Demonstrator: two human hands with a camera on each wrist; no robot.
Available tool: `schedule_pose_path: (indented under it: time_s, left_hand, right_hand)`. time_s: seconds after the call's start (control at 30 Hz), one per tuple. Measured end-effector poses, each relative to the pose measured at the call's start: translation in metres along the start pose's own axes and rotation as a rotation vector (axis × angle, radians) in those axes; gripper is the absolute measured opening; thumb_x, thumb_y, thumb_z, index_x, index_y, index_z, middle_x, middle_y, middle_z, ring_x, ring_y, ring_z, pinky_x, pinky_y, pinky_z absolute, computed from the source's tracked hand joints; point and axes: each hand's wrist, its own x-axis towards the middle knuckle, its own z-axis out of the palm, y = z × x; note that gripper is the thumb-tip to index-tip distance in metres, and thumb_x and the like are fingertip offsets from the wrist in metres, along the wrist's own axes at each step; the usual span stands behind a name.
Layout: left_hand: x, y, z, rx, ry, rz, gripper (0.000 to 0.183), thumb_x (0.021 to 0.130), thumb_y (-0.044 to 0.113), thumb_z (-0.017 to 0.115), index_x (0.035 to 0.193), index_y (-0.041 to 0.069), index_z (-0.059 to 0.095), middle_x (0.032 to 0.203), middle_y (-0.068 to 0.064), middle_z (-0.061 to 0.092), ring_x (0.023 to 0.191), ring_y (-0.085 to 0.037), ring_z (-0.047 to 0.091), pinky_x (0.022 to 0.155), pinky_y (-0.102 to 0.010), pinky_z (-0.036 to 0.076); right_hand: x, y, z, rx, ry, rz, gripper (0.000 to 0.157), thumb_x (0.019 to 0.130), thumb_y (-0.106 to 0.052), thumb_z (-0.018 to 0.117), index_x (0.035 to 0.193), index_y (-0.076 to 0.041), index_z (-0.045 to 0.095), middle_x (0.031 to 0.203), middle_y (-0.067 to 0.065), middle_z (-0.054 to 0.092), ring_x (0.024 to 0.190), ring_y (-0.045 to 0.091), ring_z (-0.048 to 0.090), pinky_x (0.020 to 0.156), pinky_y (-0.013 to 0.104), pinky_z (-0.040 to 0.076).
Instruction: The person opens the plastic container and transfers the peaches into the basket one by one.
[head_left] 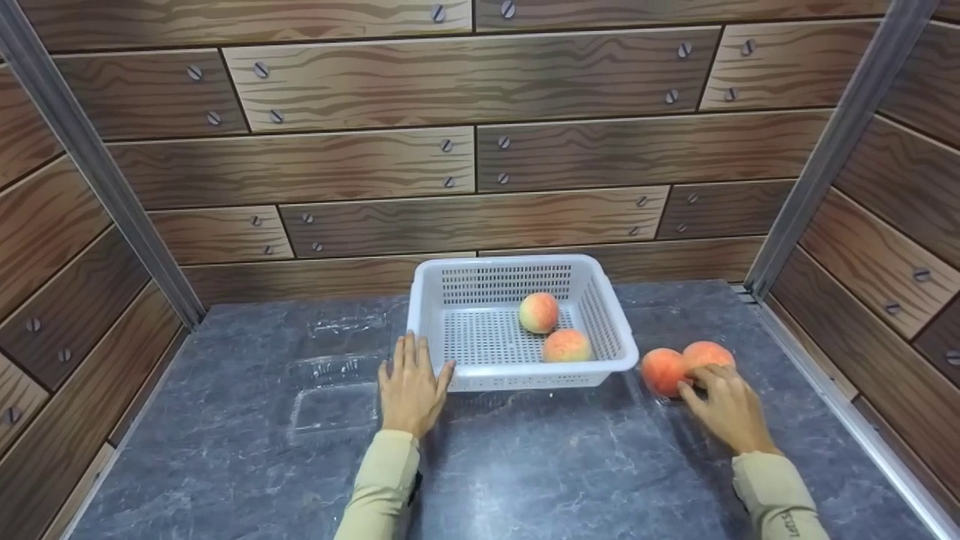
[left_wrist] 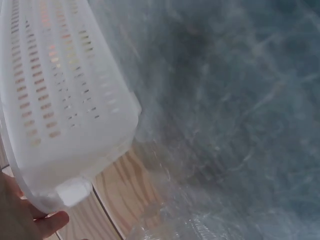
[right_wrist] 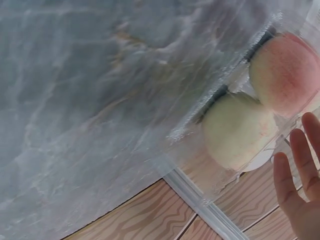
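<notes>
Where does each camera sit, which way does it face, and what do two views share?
Head: on the person's head, looking forward and down at the basket, tabletop and wood-patterned walls; left hand, right hand and sleeves show.
Left wrist: on that wrist, facing the basket's slotted side and the tabletop; part of the left hand shows, lower left.
Right wrist: on that wrist, facing two peaches and the tabletop; right-hand fingers show, lower right.
Shared: head and left wrist both show the basket.
</notes>
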Motion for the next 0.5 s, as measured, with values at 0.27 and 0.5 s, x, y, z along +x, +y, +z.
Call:
schedule_pose_path:
  time_s: [0.27,0.5]
  left_hand:
    - [0.012,-0.009,-0.001,-0.033,-0.095,-0.063,0.077,0.09,0.06,0.031,0.138,-0.001,0.035,0.145,-0.016,0.029,0.132,-0.032,0.025,0.098,-0.058,0.025]
    - [0.014,-0.007,-0.001,-0.067,-0.128,-0.094,0.079,0.089,0.06,0.034,0.14,0.0,0.032,0.146,-0.013,0.027,0.131,-0.035,0.025,0.098,-0.059,0.023]
  right_hand:
    - [0.012,-0.006,0.002,0.016,-0.002,0.059,0.01,0.07,-0.008,0.07,0.077,-0.002,0.068,0.077,0.01,0.063,0.073,0.031,0.057,0.061,0.049,0.046]
    - [0.019,-0.009,0.004,0.018,-0.015,0.122,0.011,0.072,-0.008,0.067,0.079,0.0,0.067,0.083,0.015,0.063,0.08,0.038,0.057,0.063,0.054,0.044]
